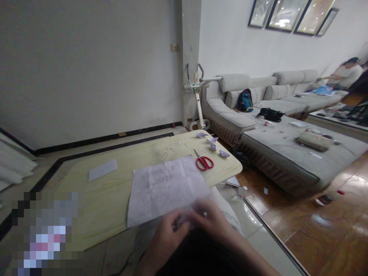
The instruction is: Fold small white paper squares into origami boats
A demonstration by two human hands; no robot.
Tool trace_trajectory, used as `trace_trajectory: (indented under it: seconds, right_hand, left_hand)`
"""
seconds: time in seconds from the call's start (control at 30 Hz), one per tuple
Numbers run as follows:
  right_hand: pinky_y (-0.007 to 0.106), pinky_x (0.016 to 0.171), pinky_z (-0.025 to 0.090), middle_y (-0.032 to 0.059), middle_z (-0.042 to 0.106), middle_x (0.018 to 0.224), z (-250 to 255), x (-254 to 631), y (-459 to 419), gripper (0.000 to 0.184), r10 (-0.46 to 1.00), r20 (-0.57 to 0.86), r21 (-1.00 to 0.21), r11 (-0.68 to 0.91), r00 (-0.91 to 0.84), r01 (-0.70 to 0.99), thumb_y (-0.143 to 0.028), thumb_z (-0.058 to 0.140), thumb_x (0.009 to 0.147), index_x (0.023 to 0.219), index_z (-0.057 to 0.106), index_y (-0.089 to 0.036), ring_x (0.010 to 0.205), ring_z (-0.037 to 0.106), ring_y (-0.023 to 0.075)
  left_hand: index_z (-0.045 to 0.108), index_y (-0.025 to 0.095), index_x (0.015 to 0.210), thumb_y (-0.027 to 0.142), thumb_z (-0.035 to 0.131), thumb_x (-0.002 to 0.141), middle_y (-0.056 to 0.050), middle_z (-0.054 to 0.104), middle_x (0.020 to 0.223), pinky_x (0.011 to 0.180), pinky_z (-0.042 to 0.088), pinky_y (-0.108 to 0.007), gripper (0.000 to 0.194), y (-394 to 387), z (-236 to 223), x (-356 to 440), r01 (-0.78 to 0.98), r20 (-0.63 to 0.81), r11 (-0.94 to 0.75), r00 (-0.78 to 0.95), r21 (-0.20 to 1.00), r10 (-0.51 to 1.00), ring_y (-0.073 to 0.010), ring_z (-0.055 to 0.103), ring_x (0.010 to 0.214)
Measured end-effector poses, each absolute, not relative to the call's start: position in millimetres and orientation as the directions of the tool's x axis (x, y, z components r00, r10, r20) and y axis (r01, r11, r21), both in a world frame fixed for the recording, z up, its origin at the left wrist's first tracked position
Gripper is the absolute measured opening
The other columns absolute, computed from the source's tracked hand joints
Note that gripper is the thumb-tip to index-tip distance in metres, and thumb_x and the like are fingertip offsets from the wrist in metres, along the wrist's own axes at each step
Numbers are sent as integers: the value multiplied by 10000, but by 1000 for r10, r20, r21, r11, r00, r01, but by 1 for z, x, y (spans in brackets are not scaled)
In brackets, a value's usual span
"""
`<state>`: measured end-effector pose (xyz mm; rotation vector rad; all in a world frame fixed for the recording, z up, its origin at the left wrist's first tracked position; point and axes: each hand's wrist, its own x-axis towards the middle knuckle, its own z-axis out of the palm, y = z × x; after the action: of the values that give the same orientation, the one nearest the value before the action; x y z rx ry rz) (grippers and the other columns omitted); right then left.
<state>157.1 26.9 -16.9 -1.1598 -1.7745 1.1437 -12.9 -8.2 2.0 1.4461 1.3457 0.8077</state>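
Note:
Low at the near edge of the table, my left hand (169, 230) and my right hand (209, 216) meet with fingers bent together. A small pale piece of paper (182, 219) shows between them; its shape is partly hidden by the fingers, and the right hand is blurred. Just beyond them lies a large creased printed sheet (166, 188), its near edge overhanging the table. Red-handled scissors (204, 163) rest at its right corner, blades pointing away. Several small folded paper pieces (212, 147) stand near the far right corner.
The pale yellow table (115, 207) also carries a white rectangular sheet (102, 170) and thin paper scraps (175, 145). To the right are a grey sofa (287, 161) with bags, an exercise machine (198, 99) and a bottle (241, 191). A person (345, 73) sits far right.

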Motion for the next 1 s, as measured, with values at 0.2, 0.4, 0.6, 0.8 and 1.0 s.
trace_trajectory:
  seconds: [0.2, 0.4, 0.6, 0.8, 1.0]
  right_hand:
    - [229, 512, 346, -34, 510, 592, -10, 156, 27, 259, 941, -2, -966, 85, -338, 244, -334, 685, 797, 631, 565, -176, 587, 447, 125]
    - [258, 647, 445, 0, 585, 775, -1, 165, 21, 122, 922, 85, -972, 160, -377, 172, -293, 656, 834, 874, 630, -181, 733, 539, 161]
    - [276, 760, 479, 23, 590, 919, 7, 168, 14, 214, 834, 235, -872, 408, -499, 271, -167, 692, 808, 1010, 656, -229, 843, 567, 173]
    - [289, 777, 487, 45, 613, 931, 7, 168, 19, 181, 802, 243, -828, 464, -545, 315, -170, 690, 823, 994, 708, -227, 866, 602, 185]
    - [279, 757, 486, 47, 629, 898, 3, 170, 22, 165, 801, 272, -815, 487, -532, 316, -108, 664, 814, 955, 694, -188, 843, 603, 178]
  left_hand:
    - [744, 216, 886, 386, 618, 827, -12, 760, 815, 703, 494, -259, 220, -5, 1, -13, 297, -183, 119, 197, 948, 963, -224, 682, 792]
    - [715, 184, 717, 377, 643, 796, -10, 690, 630, 589, 463, -243, 221, -2, 6, -11, 171, -146, 126, 107, 977, 984, -185, 635, 623]
    - [623, 189, 670, 370, 676, 700, 16, 642, 620, 568, 487, -250, 191, 2, 0, -7, -156, -280, 267, -63, 951, 958, -176, 615, 621]
    - [677, 199, 850, 388, 718, 664, -32, 742, 883, 760, 510, -279, 269, 0, -7, -8, -84, -337, 328, -135, 941, 932, -247, 665, 914]
    - [665, 193, 830, 453, 615, 763, -15, 703, 823, 726, 478, -267, 272, 0, -10, -13, 178, -299, 316, -117, 932, 947, -238, 644, 864]
